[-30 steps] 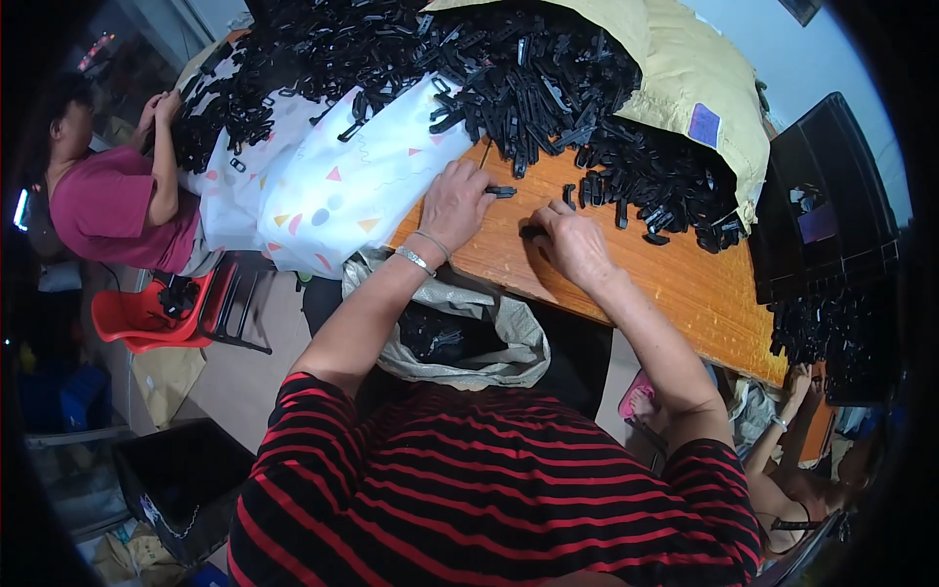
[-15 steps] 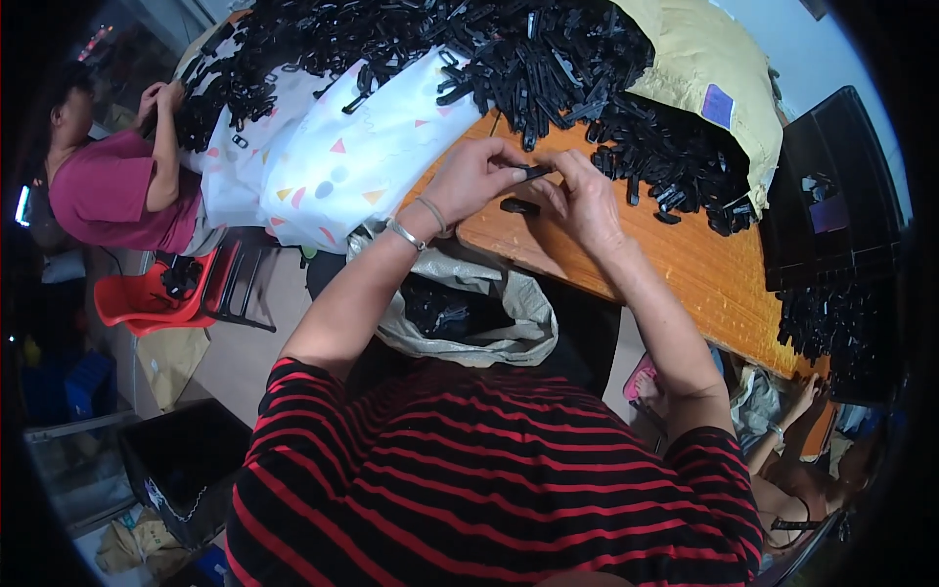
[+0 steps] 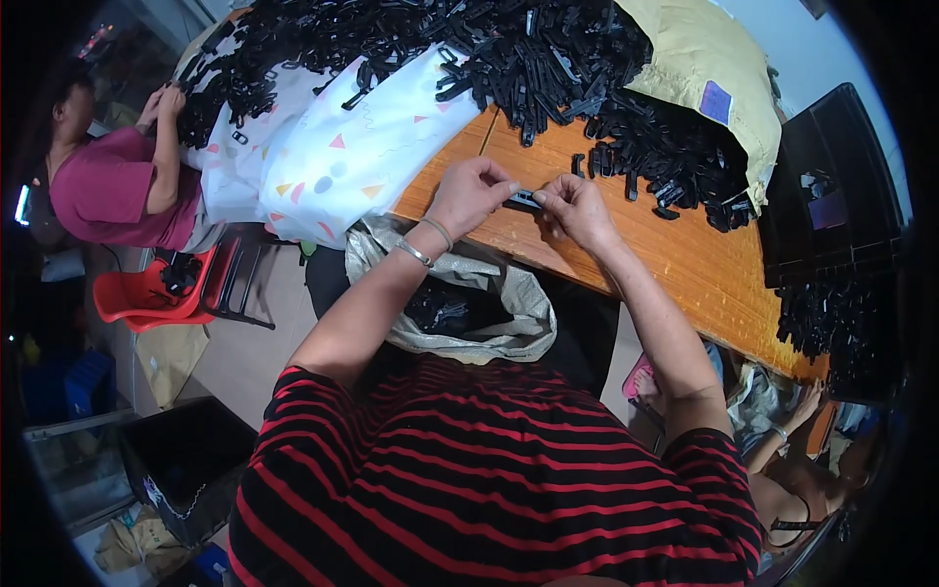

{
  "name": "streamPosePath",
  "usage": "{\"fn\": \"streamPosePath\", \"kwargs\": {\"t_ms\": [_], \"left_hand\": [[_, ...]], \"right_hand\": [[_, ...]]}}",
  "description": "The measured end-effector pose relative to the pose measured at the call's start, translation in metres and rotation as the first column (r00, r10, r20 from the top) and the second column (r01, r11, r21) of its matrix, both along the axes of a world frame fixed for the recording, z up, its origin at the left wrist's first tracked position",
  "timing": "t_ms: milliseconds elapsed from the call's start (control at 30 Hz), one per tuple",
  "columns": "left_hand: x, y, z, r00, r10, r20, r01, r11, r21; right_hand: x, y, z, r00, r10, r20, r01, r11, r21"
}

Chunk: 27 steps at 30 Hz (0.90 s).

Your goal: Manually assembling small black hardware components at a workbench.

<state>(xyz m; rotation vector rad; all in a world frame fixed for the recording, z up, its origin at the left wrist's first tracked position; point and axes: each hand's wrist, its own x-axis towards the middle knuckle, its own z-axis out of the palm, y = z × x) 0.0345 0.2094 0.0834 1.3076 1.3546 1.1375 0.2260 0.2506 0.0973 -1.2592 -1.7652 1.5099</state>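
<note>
Between my two hands, just above the near edge of the wooden table (image 3: 675, 264), is a small, narrow black plastic piece (image 3: 525, 199). My left hand (image 3: 468, 199) pinches its left end between thumb and fingers. At its right end, my right hand (image 3: 579, 207) grips it the same way. The exact kind of piece is too small to make out. Beyond my hands lies a large heap of similar black plastic pieces (image 3: 548, 68), and one loose piece (image 3: 577, 164) lies on the wood near the heap.
An open woven sack (image 3: 533, 318) with dark pieces inside sits below the table edge at my lap. White patterned sheeting (image 3: 342, 166) covers the left side. A large yellowish sack (image 3: 685, 49) spills pieces at right. Co-workers sit at left (image 3: 122, 191) and lower right (image 3: 802, 479).
Both hands have come slightly nearer to me and lower, gripping a black piece by its ends. The piece that lay separately below my hands is no longer seen apart.
</note>
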Motion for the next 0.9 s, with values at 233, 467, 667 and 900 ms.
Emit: {"fn": "streamPosePath", "kwargs": {"t_ms": [233, 467, 667, 900], "left_hand": [[0.002, 0.001, -0.005, 0.971, 0.062, -0.231, -0.055, 0.998, 0.039], [0.003, -0.005, -0.009, 0.968, 0.1, -0.232, -0.083, 0.993, 0.081], [0.017, -0.039, 0.006, 0.949, 0.251, -0.191, -0.189, 0.937, 0.294], [0.017, -0.038, 0.001, 0.799, 0.109, -0.592, 0.215, 0.867, 0.45]], "right_hand": [[-0.003, 0.005, -0.004, 0.999, -0.003, 0.035, 0.006, 0.998, -0.064], [-0.004, 0.004, -0.011, 1.0, 0.004, 0.027, -0.002, 0.997, -0.071], [0.011, -0.002, -0.006, 0.993, -0.108, -0.05, 0.101, 0.987, -0.124], [0.023, -0.007, 0.007, 0.983, -0.168, -0.068, 0.162, 0.983, -0.085]]}}
